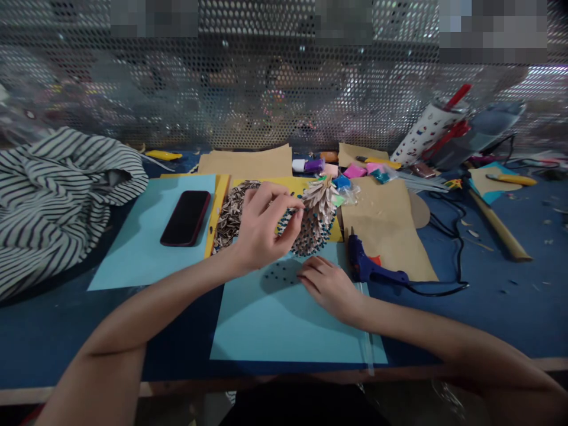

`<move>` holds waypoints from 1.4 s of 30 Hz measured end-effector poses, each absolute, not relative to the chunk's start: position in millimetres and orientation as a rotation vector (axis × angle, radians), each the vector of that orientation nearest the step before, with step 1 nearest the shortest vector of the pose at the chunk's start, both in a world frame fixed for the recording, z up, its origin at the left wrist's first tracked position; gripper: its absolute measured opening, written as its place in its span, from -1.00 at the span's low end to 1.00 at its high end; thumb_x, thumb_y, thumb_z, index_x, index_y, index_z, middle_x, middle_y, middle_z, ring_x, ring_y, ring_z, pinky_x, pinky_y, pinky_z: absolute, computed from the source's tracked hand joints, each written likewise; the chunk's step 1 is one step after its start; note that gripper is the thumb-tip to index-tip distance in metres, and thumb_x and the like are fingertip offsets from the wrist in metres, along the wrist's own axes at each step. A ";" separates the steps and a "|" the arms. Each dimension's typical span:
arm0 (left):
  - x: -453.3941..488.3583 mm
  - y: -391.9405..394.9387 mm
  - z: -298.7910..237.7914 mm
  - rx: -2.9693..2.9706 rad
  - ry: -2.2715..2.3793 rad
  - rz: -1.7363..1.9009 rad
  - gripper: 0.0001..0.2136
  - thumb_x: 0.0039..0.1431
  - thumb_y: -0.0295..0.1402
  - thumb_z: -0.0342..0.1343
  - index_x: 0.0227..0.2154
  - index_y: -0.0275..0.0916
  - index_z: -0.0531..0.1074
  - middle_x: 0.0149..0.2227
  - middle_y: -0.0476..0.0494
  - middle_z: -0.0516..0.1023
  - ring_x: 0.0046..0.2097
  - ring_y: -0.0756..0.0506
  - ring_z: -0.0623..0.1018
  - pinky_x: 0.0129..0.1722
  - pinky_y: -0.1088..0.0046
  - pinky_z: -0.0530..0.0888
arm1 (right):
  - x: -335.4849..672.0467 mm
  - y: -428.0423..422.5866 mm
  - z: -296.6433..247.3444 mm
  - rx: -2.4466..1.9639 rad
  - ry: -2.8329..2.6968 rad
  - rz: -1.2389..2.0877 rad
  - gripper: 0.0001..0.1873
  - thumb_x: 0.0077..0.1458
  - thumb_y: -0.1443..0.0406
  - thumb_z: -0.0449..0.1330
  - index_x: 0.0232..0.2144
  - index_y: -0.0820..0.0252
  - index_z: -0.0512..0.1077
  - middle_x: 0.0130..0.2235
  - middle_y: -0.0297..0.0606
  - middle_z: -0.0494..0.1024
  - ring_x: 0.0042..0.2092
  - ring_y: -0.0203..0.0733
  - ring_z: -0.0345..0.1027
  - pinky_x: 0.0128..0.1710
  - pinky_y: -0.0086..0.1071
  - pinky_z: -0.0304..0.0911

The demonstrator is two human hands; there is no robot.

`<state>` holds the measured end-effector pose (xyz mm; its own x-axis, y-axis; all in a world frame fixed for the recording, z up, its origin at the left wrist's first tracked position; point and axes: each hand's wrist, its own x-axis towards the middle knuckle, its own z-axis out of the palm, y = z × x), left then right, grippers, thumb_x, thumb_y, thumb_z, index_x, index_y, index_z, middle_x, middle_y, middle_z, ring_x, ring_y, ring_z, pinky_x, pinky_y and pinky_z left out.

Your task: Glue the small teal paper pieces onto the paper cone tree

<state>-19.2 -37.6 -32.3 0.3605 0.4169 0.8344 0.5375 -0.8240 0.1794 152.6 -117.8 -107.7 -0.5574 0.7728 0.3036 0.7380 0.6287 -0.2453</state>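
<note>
My left hand (268, 225) is raised over the work area, thumb and forefinger pinched together; anything between them is too small to make out. Just beyond it sits a rounded craft piece (310, 234), covered in pale pointed husk-like pieces and teal bead-like dots. Part of it is hidden behind my left fingers. My right hand (331, 288) rests on a light blue sheet (284, 331), fingers bent and drawn together at the tips. Small dark beads (278, 273) lie scattered on the sheet beside those fingertips. Behind my left hand is a heap of striped seed husks (231, 216).
A blue glue gun (368, 263) with a black cord lies right of my right hand, on brown paper (390, 219). Left are a phone (185, 218) and striped cloth (57, 195). A patterned tumbler (426, 130) leans by the perforated metal screen (257, 106). Clay packets (355, 170) lie behind.
</note>
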 end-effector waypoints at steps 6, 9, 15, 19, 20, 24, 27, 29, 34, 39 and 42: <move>-19.7 -36.8 -31.0 -2.486 -0.910 -1.485 -0.92 0.18 -0.49 0.05 -0.30 -0.20 0.37 -0.33 -0.09 0.44 -0.24 -0.07 0.48 -0.22 0.32 0.41 | 163.8 -108.9 -53.3 -1.057 -2.125 -0.088 -0.90 0.18 0.39 0.14 -0.35 0.22 0.47 -0.36 -0.22 0.55 -0.31 -0.23 0.43 -0.33 -0.34 0.36; -19.8 -36.0 -31.8 -2.495 -0.918 -1.465 -0.93 0.19 -0.48 0.05 -0.29 -0.19 0.38 -0.33 -0.10 0.45 -0.23 -0.07 0.47 -0.22 0.32 0.41 | 168.9 -100.2 -29.1 -1.064 -2.001 -0.203 -0.93 0.14 0.41 0.18 -0.34 0.18 0.46 -0.37 -0.25 0.55 -0.31 -0.23 0.44 -0.33 -0.34 0.36; -20.1 -35.4 -33.1 -2.468 -0.904 -1.468 -0.90 0.17 -0.50 0.06 -0.29 -0.18 0.37 -0.32 -0.09 0.45 -0.22 -0.07 0.47 -0.23 0.34 0.40 | 172.5 -87.3 -20.6 -1.107 -1.935 -0.356 -0.90 0.13 0.39 0.21 -0.34 0.07 0.45 -0.38 -0.26 0.55 -0.31 -0.17 0.47 -0.31 -0.27 0.38; -21.0 -35.4 -33.3 -2.472 -0.899 -1.463 -0.91 0.17 -0.49 0.05 -0.28 -0.18 0.37 -0.32 -0.09 0.45 -0.22 -0.07 0.47 -0.22 0.34 0.39 | 173.5 -84.4 -24.6 -1.133 -1.954 -0.355 -0.92 0.14 0.38 0.19 -0.34 0.10 0.44 -0.38 -0.24 0.55 -0.30 -0.15 0.47 -0.32 -0.26 0.37; -21.1 -35.3 -33.4 -2.473 -0.896 -1.462 -0.91 0.17 -0.49 0.05 -0.28 -0.19 0.37 -0.32 -0.09 0.45 -0.22 -0.07 0.47 -0.22 0.33 0.39 | 173.6 -84.0 -25.2 -1.128 -1.955 -0.344 -0.93 0.14 0.38 0.19 -0.34 0.11 0.44 -0.38 -0.23 0.55 -0.30 -0.15 0.47 -0.32 -0.26 0.37; -20.7 -35.1 -33.8 -2.466 -0.876 -1.477 -0.90 0.16 -0.50 0.06 -0.29 -0.20 0.38 -0.33 -0.09 0.44 -0.23 -0.07 0.47 -0.24 0.34 0.39 | 173.1 -82.1 -25.6 -1.121 -1.945 -0.329 -0.93 0.14 0.38 0.20 -0.35 0.10 0.44 -0.38 -0.25 0.55 -0.30 -0.15 0.48 -0.33 -0.27 0.37; -20.2 -35.4 -33.7 -2.464 -0.873 -1.486 -0.90 0.16 -0.51 0.06 -0.29 -0.20 0.38 -0.33 -0.10 0.44 -0.24 -0.07 0.47 -0.25 0.34 0.39 | 172.4 -80.4 -26.0 -1.134 -1.958 -0.325 -0.92 0.15 0.37 0.19 -0.34 0.07 0.44 -0.37 -0.25 0.55 -0.29 -0.15 0.48 -0.32 -0.25 0.37; -20.0 -35.7 -33.5 -2.466 -0.873 -1.481 -0.90 0.16 -0.50 0.05 -0.29 -0.19 0.38 -0.33 -0.10 0.44 -0.24 -0.07 0.47 -0.25 0.34 0.39 | 172.2 -79.6 -26.9 -1.126 -1.956 -0.324 -0.92 0.15 0.37 0.20 -0.34 0.07 0.44 -0.38 -0.25 0.55 -0.30 -0.14 0.47 -0.33 -0.25 0.37; -19.8 -35.7 -33.0 -2.458 -0.849 -1.484 -0.91 0.14 -0.52 0.06 -0.31 -0.22 0.39 -0.34 -0.12 0.44 -0.25 -0.07 0.47 -0.26 0.34 0.38 | 172.6 -80.3 -29.2 -1.085 -1.964 -0.397 -0.90 0.11 0.40 0.23 -0.33 0.09 0.45 -0.38 -0.26 0.56 -0.31 -0.16 0.47 -0.32 -0.27 0.38; -19.5 -35.8 -33.0 -2.464 -0.850 -1.486 -0.92 0.14 -0.52 0.06 -0.32 -0.24 0.41 -0.34 -0.12 0.45 -0.25 -0.07 0.47 -0.25 0.34 0.39 | 173.2 -81.3 -28.6 -1.076 -1.972 -0.502 -0.93 0.09 0.41 0.25 -0.34 0.17 0.47 -0.40 -0.26 0.56 -0.33 -0.19 0.45 -0.33 -0.31 0.37; -19.5 -36.1 -33.1 -2.470 -0.849 -1.490 -0.91 0.14 -0.52 0.06 -0.32 -0.25 0.41 -0.34 -0.12 0.44 -0.25 -0.06 0.47 -0.25 0.35 0.39 | 173.3 -80.3 -30.2 -1.083 -1.966 -0.515 -0.94 0.10 0.41 0.24 -0.34 0.17 0.47 -0.39 -0.26 0.57 -0.31 -0.20 0.45 -0.31 -0.32 0.37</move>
<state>-19.5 -36.1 -33.1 0.3523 0.3950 0.8484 0.5283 -0.8323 0.1681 173.3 -80.3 -30.2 -0.2997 0.5034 0.8104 0.8359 0.5480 -0.0313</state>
